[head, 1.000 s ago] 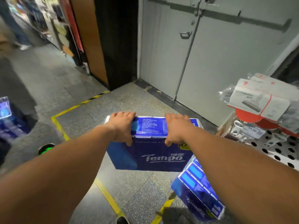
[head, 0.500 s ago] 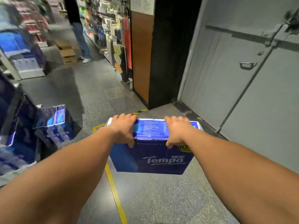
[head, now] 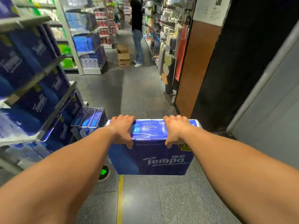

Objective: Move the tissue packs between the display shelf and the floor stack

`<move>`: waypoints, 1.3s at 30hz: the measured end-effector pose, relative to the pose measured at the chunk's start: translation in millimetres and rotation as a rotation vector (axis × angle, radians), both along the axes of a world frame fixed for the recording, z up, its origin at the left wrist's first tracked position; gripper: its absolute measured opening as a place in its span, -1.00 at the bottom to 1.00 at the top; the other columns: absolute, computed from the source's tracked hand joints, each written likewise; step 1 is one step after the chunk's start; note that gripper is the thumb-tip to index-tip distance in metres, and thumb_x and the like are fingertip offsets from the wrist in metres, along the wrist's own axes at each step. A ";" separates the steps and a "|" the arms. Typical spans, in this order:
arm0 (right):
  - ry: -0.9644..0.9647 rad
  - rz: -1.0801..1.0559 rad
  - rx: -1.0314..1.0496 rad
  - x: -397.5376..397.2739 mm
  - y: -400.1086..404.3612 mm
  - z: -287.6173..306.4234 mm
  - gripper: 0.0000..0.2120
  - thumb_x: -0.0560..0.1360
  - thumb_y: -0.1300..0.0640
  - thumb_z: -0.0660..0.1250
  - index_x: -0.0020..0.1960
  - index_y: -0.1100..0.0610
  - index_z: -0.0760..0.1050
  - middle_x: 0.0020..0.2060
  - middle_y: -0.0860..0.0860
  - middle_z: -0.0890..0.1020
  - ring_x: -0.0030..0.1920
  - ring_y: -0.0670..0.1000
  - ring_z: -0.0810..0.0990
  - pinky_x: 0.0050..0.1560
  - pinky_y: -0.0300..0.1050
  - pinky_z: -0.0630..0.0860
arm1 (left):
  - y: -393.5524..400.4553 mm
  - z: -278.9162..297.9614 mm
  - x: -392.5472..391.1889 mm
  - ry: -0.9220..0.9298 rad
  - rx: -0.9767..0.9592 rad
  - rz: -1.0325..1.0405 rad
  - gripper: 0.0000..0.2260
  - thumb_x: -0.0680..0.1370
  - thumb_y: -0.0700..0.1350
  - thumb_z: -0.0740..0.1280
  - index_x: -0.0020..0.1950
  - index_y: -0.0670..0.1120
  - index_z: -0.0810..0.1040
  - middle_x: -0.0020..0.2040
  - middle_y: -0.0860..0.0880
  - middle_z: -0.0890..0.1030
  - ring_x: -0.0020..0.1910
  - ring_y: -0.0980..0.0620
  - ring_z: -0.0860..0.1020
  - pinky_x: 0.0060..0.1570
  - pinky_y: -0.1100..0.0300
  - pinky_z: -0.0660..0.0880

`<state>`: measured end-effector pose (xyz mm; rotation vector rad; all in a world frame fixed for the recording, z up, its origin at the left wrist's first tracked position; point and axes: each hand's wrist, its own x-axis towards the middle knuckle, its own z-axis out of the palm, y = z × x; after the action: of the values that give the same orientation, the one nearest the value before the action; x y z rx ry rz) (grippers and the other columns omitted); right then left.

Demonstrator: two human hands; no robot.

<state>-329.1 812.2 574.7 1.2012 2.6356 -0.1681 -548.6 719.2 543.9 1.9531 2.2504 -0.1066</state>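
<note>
I hold a blue Tempo tissue pack (head: 152, 159) in the air in front of me, above the floor. My left hand (head: 123, 129) grips its top left edge, fingers over the far side and thumb on the near face. My right hand (head: 174, 128) grips the top right edge the same way. The display shelf (head: 48, 75) stands at my left, its tilted tiers filled with several more blue Tempo packs (head: 38, 102). A few packs (head: 88, 118) sit low at the shelf's near end, just left of the held pack.
A person (head: 137, 29) stands far down the aisle beside a cardboard box (head: 123, 55). Hanging goods line the right side, then a brown panel (head: 194, 65) and a grey door (head: 268, 113). A yellow floor line (head: 120, 198) and a green arrow marker (head: 103, 172) lie below.
My view has swung left from the grey doors toward the aisle and shelf. The pack stays gripped by both hands. The floor stack at the right has left the view.
</note>
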 end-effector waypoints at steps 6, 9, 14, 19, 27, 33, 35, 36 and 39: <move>-0.035 0.213 0.037 -104.4 114.6 2.6 -0.08 0.21 -0.14 0.63 0.43 0.04 0.27 0.28 0.07 0.47 0.27 0.15 0.43 0.28 0.08 0.35 | 70.0 0.2 -76.1 -0.025 0.008 0.204 -0.12 0.16 0.20 0.61 0.37 0.00 0.32 0.24 -0.03 0.47 0.20 -0.10 0.44 0.20 -0.06 0.35; -0.052 0.282 0.039 -162.5 160.6 -7.4 -0.14 0.18 -0.16 0.63 0.35 0.03 0.32 0.22 0.06 0.49 0.21 0.14 0.44 0.17 0.03 0.34 | 102.7 -6.4 -122.5 -0.041 0.015 0.279 -0.11 0.14 0.19 0.63 0.36 0.01 0.34 0.21 -0.01 0.48 0.17 -0.09 0.44 0.19 -0.04 0.34; -0.063 0.360 0.029 -259.1 224.4 -16.6 -0.09 0.18 -0.16 0.63 0.38 0.04 0.29 0.25 0.07 0.47 0.24 0.15 0.43 0.23 0.07 0.35 | 155.7 -9.2 -208.0 -0.031 -0.010 0.368 -0.12 0.14 0.21 0.62 0.36 0.03 0.32 0.24 -0.02 0.48 0.20 -0.08 0.44 0.24 -0.07 0.34; -0.037 0.446 0.013 -345.2 286.2 -11.2 -0.02 0.19 -0.16 0.63 0.46 0.04 0.23 0.30 0.09 0.46 0.28 0.17 0.42 0.30 0.10 0.34 | 201.6 -0.8 -279.5 -0.010 -0.005 0.448 -0.09 0.15 0.21 0.61 0.39 0.04 0.30 0.26 -0.02 0.48 0.23 -0.09 0.44 0.27 -0.10 0.33; -0.032 0.653 -0.004 -478.7 386.7 -7.6 -0.06 0.22 -0.14 0.61 0.46 0.07 0.25 0.32 0.12 0.44 0.30 0.19 0.40 0.34 0.13 0.32 | 272.7 6.7 -377.6 -0.007 -0.037 0.641 -0.08 0.13 0.24 0.58 0.41 0.04 0.31 0.29 -0.01 0.48 0.24 -0.07 0.44 0.28 -0.11 0.34; -0.014 0.874 0.013 -588.9 462.7 7.3 -0.02 0.24 -0.15 0.61 0.50 0.06 0.21 0.35 0.14 0.43 0.34 0.22 0.39 0.35 0.15 0.31 | 327.5 20.1 -443.4 -0.002 -0.016 0.855 -0.05 0.13 0.26 0.59 0.43 0.06 0.30 0.27 0.02 0.48 0.22 -0.06 0.44 0.31 -0.12 0.35; -0.023 0.951 0.026 -626.6 483.2 15.5 0.01 0.24 -0.15 0.61 0.52 0.06 0.17 0.37 0.14 0.41 0.35 0.22 0.38 0.36 0.16 0.30 | 343.0 23.9 -461.8 -0.001 -0.008 0.928 -0.04 0.14 0.26 0.59 0.45 0.05 0.29 0.29 0.01 0.48 0.24 -0.07 0.44 0.32 -0.12 0.35; -0.030 0.986 0.031 -645.6 492.5 19.7 0.02 0.24 -0.16 0.61 0.53 0.06 0.16 0.38 0.14 0.40 0.36 0.22 0.38 0.37 0.16 0.30 | 350.1 25.6 -471.8 0.006 -0.008 0.958 -0.04 0.13 0.27 0.59 0.44 0.05 0.30 0.28 0.01 0.48 0.24 -0.08 0.44 0.30 -0.11 0.36; -0.041 1.088 0.049 -700.3 511.9 26.7 0.04 0.23 -0.17 0.61 0.53 0.05 0.16 0.39 0.14 0.39 0.38 0.22 0.37 0.37 0.16 0.31 | 367.3 29.3 -502.7 -0.011 -0.009 1.042 -0.06 0.13 0.25 0.59 0.42 0.05 0.32 0.27 0.02 0.49 0.22 -0.07 0.45 0.24 -0.07 0.35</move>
<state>-1029.4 1324.0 601.4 -0.3212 2.8391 0.1209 -1051.3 1086.5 573.1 0.5679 2.8983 0.0271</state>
